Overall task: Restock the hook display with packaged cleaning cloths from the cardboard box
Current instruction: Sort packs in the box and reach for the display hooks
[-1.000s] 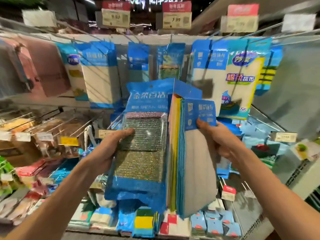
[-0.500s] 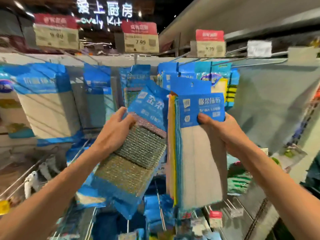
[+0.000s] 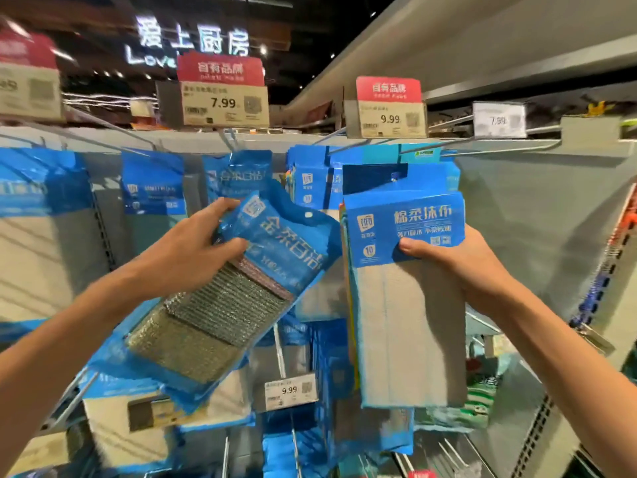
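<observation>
from the head view, the left hand [image 3: 193, 250] pinches a tilted stack of blue plastic packs of metallic scouring cloths [image 3: 224, 305], thumb pressed on the front near the header and the other fingers curled out of sight behind it; the stack leans down to the left, probably parked out of the way so the other hand can work. the right hand [image 3: 458, 260] grips an upright stack of grey cloths with blue card headers [image 3: 403, 291], thumb flat across the lower edge of the header, fingers hidden behind. that stack is held high, its dark blue hang tab [image 3: 374, 177] near the bare wire hook [image 3: 424, 146] that juts out beneath the red-topped 9.99 price tag [image 3: 387, 108]; whether the tab is on the wire yet cannot be told. gripping just under the header likely keeps the tabs lined up for threading. more blue-headed cloth packs [image 3: 153, 188] hang across the back panel. the cardboard box is not in sight.
</observation>
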Motion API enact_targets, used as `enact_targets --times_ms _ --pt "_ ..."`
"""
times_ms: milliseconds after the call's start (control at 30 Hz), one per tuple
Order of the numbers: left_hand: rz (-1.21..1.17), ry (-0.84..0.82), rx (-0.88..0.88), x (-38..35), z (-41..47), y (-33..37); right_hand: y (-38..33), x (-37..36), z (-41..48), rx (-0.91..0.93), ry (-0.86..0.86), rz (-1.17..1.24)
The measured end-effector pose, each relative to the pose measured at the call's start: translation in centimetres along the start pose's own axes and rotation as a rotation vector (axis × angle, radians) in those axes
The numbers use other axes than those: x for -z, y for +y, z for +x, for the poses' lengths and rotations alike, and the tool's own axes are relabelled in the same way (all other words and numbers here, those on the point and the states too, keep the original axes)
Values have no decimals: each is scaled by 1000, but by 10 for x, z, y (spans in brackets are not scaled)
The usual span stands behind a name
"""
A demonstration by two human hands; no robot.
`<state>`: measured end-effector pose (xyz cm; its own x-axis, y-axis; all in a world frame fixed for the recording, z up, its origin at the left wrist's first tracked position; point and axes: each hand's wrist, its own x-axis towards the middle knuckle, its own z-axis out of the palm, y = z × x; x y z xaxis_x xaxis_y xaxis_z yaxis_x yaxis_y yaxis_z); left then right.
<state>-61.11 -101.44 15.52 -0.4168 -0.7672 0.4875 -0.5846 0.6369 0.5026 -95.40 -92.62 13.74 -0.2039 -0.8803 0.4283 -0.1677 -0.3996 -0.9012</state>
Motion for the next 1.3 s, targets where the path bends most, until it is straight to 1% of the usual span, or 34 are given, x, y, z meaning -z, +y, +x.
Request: enact_targets --times_ms 33,100,133,200,267,333,400,500,567,667,800,900,1067,1233,1300 --pt "-20 48 14 -2 4 2 -2 4 5 8 -5 -2" --pt "-143 166 58 -6 8 11 -3 15 14 17 2 19" --pt "-138 246 54 -7 9 15 -2 20 19 25 6 31" --pt "78 393 -11 -10 7 24 2 30 26 49 6 26" --pt "212 440 -94 -11 0 37 5 37 32 63 9 18" --pt "286 308 -119 -13 -3 53 8 41 37 81 -10 22" --pt "426 148 -132 -19 0 76 9 40 40 93 -56 32" --pt "529 56 -89 -31 18 112 9 33 45 113 -118 49" --pt "581 63 -69 -36 30 128 9 29 49 138 -139 60" --pt "656 105 -102 -32 37 142 6 24 56 185 -147 84" --pt "609 37 -78 -14 39 161 -2 16 65 264 -149 100" --pt "670 -10 -38 0 49 168 -3 9 70 305 -153 93" --pt "743 -26 6 -2 57 176 -1 9 78 342 -83 18" --pt "732 -27 15 -4 54 176 0 11 80 319 -70 73" --pt "729 -23 13 -4 54 176 -2 9 81 306 -74 56"
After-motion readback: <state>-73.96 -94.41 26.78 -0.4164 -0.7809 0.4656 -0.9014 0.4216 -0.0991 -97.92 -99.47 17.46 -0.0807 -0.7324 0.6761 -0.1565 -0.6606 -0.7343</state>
